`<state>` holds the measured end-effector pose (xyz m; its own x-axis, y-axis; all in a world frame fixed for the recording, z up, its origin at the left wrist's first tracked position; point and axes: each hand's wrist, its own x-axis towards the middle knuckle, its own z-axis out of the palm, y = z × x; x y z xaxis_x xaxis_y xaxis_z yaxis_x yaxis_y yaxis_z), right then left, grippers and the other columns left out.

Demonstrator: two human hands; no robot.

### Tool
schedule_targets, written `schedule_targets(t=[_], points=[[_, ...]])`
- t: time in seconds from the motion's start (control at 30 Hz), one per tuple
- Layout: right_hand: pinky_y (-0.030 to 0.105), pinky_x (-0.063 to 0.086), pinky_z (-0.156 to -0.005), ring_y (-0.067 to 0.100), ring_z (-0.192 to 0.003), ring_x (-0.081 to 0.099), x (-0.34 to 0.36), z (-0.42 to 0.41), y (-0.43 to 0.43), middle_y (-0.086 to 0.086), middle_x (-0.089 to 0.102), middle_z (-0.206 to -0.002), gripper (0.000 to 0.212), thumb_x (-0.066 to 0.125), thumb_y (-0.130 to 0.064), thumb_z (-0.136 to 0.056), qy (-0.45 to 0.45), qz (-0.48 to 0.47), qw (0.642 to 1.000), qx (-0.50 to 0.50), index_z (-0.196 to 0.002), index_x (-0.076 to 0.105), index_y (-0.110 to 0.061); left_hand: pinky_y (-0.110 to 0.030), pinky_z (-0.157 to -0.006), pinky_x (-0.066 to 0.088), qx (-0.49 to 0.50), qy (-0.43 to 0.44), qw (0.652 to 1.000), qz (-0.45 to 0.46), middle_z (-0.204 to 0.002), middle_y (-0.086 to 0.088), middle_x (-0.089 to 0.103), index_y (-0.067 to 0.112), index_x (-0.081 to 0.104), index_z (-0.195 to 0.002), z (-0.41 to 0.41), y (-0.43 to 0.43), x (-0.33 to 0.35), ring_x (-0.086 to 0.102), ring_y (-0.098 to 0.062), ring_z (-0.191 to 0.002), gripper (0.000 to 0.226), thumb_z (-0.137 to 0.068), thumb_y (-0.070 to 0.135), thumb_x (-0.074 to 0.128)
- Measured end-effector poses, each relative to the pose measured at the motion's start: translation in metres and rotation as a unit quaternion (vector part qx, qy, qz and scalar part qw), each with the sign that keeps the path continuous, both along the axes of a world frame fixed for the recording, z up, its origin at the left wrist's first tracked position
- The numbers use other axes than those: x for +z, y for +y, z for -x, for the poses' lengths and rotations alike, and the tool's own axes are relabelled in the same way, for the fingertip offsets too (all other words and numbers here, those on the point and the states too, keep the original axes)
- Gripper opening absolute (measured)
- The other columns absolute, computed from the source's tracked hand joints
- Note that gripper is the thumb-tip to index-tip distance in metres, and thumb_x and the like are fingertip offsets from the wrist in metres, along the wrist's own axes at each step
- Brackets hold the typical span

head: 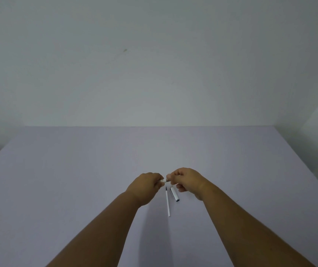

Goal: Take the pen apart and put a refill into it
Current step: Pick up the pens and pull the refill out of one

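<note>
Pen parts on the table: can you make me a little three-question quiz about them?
1. True or false: the pen cap is on the pen body.
2. Which lies nearer the left hand: the refill or the cap?
3. How many hands grip the pen body?

Key: 1. False, it lies on the table. 2. The refill. 3. Two; the right hand grips it too.

- Left hand (147, 185) and right hand (188, 181) grip the two ends of a pen (165, 180) above a lilac table (77, 170).
- A white refill (167, 203) and the pen cap (174, 194) lie just beneath, side by side.
</note>
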<state>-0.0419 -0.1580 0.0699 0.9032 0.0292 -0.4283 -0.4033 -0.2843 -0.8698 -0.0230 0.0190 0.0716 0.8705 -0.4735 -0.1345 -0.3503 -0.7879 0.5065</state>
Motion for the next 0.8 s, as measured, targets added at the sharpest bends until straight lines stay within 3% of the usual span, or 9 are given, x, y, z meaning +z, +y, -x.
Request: schedule_targets(t=[0.07, 0.13, 0.2, 0.33, 0.4, 0.47, 0.63, 0.8], points=[[0.021, 0.051, -0.064, 0.009, -0.066, 0.058, 0.000, 0.000, 0.000, -0.002, 0.067, -0.077, 0.013, 0.064, -0.030, -0.085, -0.003, 0.023, 1.000, -0.005, -0.082, 0.067, -0.017, -0.029, -0.075, 0.042, -0.001, 0.002, 1.000, -0.005, -0.101, -0.008, 0.066, 0.013, 0.062, -0.107, -0.001, 0.000, 0.000, 0.058, -0.023, -0.091, 0.028, -0.097, 0.030, 0.042], [0.018, 0.048, -0.064, 0.007, -0.068, 0.059, -0.001, 0.000, 0.000, -0.002, 0.065, -0.080, 0.004, 0.067, -0.016, -0.082, -0.022, 0.019, 1.000, -0.004, -0.084, 0.065, -0.018, -0.029, -0.075, 0.042, -0.002, 0.004, 1.000, -0.009, -0.101, -0.008, 0.066, 0.014, 0.062, -0.109, -0.001, 0.000, 0.001, 0.058, -0.023, -0.091, 0.028, -0.097, 0.029, 0.042], [0.016, 0.046, -0.064, 0.006, -0.073, 0.061, -0.002, 0.000, 0.000, -0.001, 0.064, -0.088, 0.017, 0.069, -0.009, -0.079, -0.024, -0.010, 1.000, -0.010, -0.090, 0.064, -0.020, -0.030, -0.074, 0.042, 0.003, 0.006, 1.000, -0.003, -0.099, -0.009, 0.066, 0.013, 0.062, -0.106, -0.001, 0.000, 0.002, 0.058, -0.024, -0.090, 0.027, -0.097, 0.029, 0.042], [0.021, 0.051, -0.065, 0.010, -0.067, 0.057, -0.001, 0.000, 0.001, 0.000, 0.067, -0.082, 0.013, 0.066, -0.029, -0.084, 0.016, -0.017, 0.999, -0.024, -0.087, 0.068, -0.016, -0.035, -0.074, 0.046, 0.003, 0.011, 1.000, 0.000, -0.093, -0.010, 0.066, 0.012, 0.062, -0.096, -0.001, 0.000, 0.002, 0.057, -0.023, -0.082, 0.027, -0.097, 0.030, 0.042], [0.021, 0.051, -0.065, 0.010, -0.068, 0.057, -0.002, 0.000, 0.002, 0.000, 0.065, -0.080, 0.004, 0.065, -0.019, -0.085, -0.009, -0.030, 0.998, -0.056, -0.083, 0.068, -0.018, -0.033, -0.071, 0.043, 0.008, 0.018, 1.000, 0.007, -0.090, -0.010, 0.066, 0.013, 0.060, -0.091, -0.002, 0.000, 0.002, 0.053, -0.020, -0.076, 0.026, -0.097, 0.030, 0.042], [0.023, 0.051, -0.068, 0.011, -0.075, 0.059, -0.004, -0.001, 0.001, 0.000, 0.064, -0.082, 0.011, 0.064, -0.008, -0.083, -0.030, -0.076, 0.992, -0.098, -0.083, 0.068, -0.019, -0.033, -0.070, 0.044, 0.016, 0.031, 0.999, 0.026, -0.090, -0.010, 0.066, 0.015, 0.059, -0.089, -0.002, 0.001, 0.002, 0.053, -0.021, -0.076, 0.024, -0.097, 0.031, 0.042], [0.026, 0.052, -0.067, 0.014, -0.068, 0.056, -0.001, -0.004, 0.001, 0.003, 0.060, -0.074, 0.010, 0.066, -0.004, -0.082, -0.019, -0.188, 0.968, -0.167, -0.089, 0.070, -0.010, -0.031, -0.073, 0.048, 0.023, 0.076, 0.994, 0.069, -0.094, -0.008, 0.069, 0.026, 0.050, -0.118, -0.002, 0.001, 0.001, 0.062, -0.025, -0.086, 0.023, -0.097, 0.027, 0.040], [0.025, 0.053, -0.065, 0.014, -0.067, 0.057, 0.004, -0.014, 0.002, 0.003, 0.063, -0.073, 0.007, 0.064, -0.006, -0.084, -0.032, -0.238, 0.939, -0.246, -0.081, 0.069, -0.011, -0.025, -0.067, 0.047, 0.045, 0.116, 0.988, 0.089, -0.089, -0.008, 0.067, 0.029, 0.050, -0.112, -0.005, 0.001, -0.003, 0.059, -0.018, -0.074, 0.019, -0.096, 0.026, 0.041]])
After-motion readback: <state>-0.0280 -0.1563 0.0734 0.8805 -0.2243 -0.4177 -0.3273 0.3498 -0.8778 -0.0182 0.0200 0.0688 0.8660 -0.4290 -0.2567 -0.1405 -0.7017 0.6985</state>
